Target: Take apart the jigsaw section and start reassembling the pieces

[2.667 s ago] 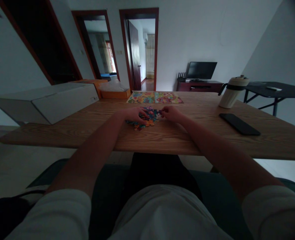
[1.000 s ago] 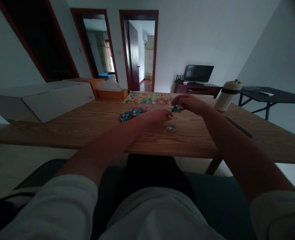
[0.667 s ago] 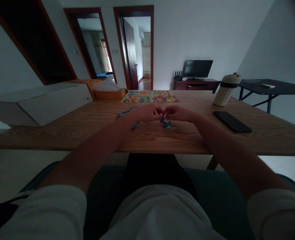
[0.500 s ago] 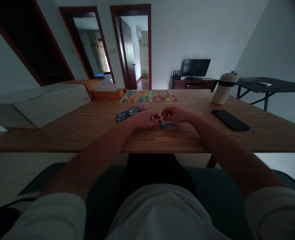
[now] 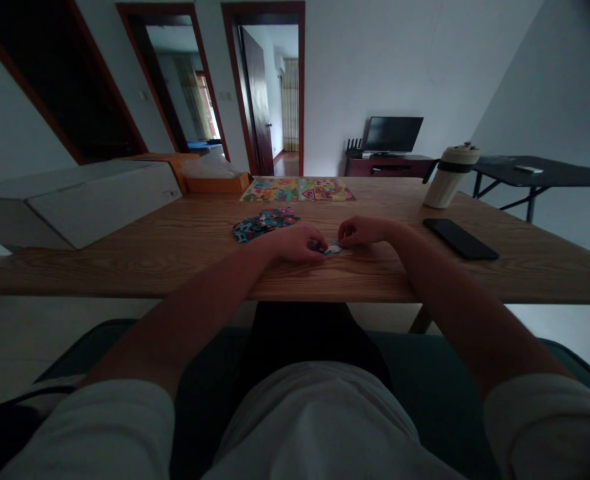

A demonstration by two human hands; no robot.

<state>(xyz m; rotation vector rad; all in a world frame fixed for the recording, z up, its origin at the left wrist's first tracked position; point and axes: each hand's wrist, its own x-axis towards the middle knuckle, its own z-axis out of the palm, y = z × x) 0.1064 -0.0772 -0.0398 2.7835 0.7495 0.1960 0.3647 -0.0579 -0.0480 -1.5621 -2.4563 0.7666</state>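
A small group of blue-and-white jigsaw puzzle pieces (image 5: 333,249) lies on the wooden table between my hands. My left hand (image 5: 301,243) is closed, its thumb and fingers gripping the left edge of this group. From the other side my right hand (image 5: 365,231) reaches in with bent fingers pinched at the right edge. The fingertips partly cover the pieces, so how they fit together is hard to see. Just beyond my left hand lies a loose pile of colourful puzzle pieces (image 5: 259,225).
Two bright printed picture sheets (image 5: 299,190) lie at the table's far edge. To the left are a long white box (image 5: 105,200) and an orange box (image 5: 217,183) with clear plastic. A black phone (image 5: 461,239) and a cream travel mug (image 5: 449,180) are on the right.
My hands have moved slightly apart, the right one shifting to the right. More of the small puzzle group shows between them, and more of the pile is uncovered.
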